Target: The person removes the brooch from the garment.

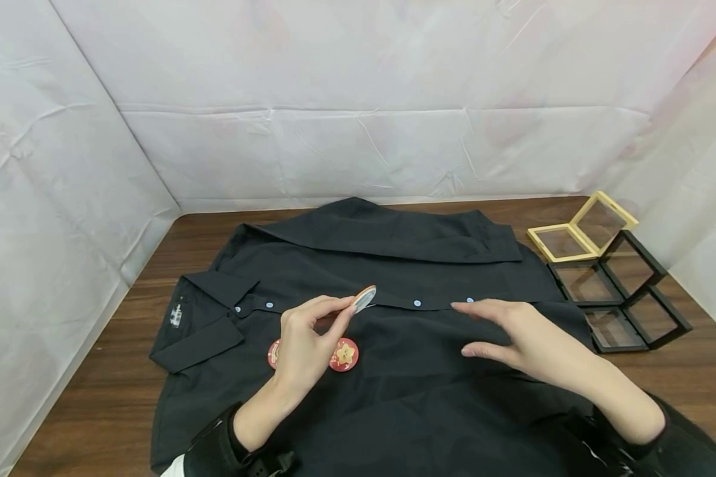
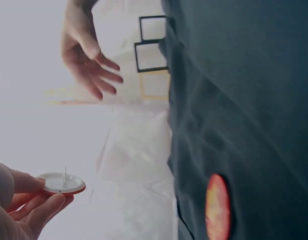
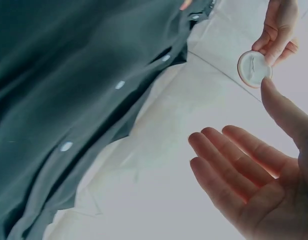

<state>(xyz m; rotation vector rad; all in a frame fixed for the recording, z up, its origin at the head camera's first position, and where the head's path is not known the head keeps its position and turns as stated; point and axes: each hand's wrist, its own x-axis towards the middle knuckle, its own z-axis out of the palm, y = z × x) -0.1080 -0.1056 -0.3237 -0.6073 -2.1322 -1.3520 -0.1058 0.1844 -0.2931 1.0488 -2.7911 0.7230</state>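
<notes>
My left hand (image 1: 308, 344) pinches a round pin badge (image 1: 364, 299) by its edge, above the dark shirt (image 1: 406, 371). In the left wrist view the badge's white back (image 2: 63, 183) faces up, with its pin standing out. My right hand (image 1: 531, 341) is held over the shirt to the right, fingers extended and holding nothing. On the shirt lies a red badge with a yellow star shape (image 1: 343, 355); a second red badge (image 1: 273, 354) beside it is partly hidden behind my left hand. The right wrist view shows the held badge (image 3: 254, 69) from its back.
The shirt's collar (image 1: 205, 321) points left, and light buttons (image 1: 417, 303) run along its front. At the right of the wooden table (image 1: 110, 371) stand an open yellow frame (image 1: 563, 242) and two open black frames (image 1: 614, 330). White cloth (image 1: 358, 152) hangs behind.
</notes>
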